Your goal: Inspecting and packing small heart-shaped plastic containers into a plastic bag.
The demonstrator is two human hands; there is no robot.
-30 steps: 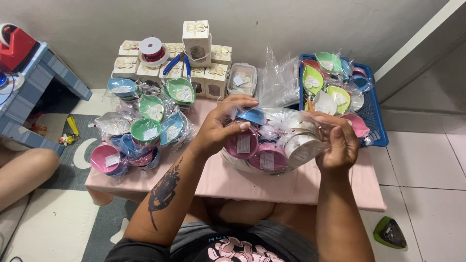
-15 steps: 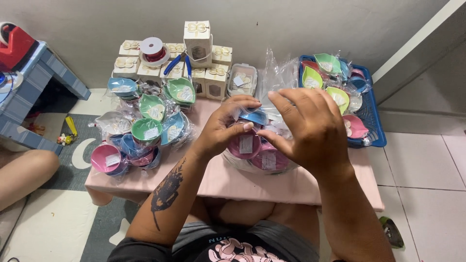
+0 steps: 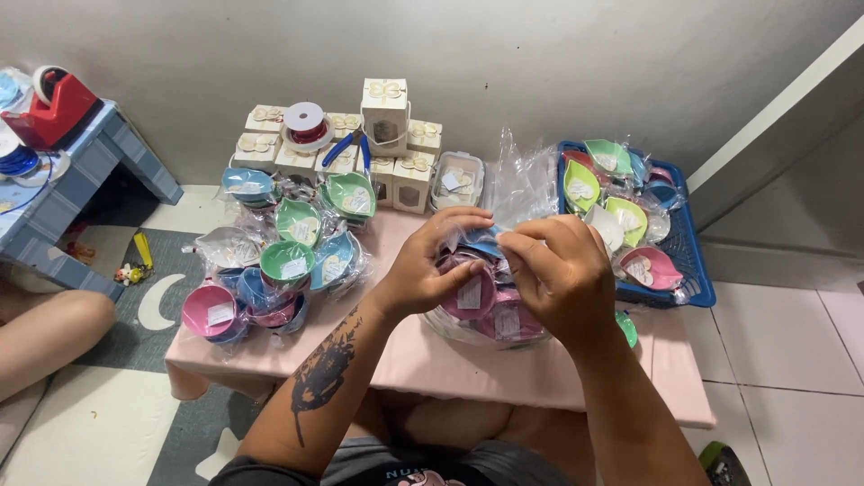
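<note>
Both grips, left hand [image 3: 427, 270] and right hand [image 3: 562, 274], pinched on the clear bag [image 3: 504, 202]; bowls [image 3: 477, 301] beneath.

cream gift boxes [image 3: 387, 135], wrapped labelled bowls [image 3: 288, 256]

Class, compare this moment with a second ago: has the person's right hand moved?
Yes. The right hand has moved left, away from the blue tray, and now meets the left hand over the clear bag of bowls.
</note>
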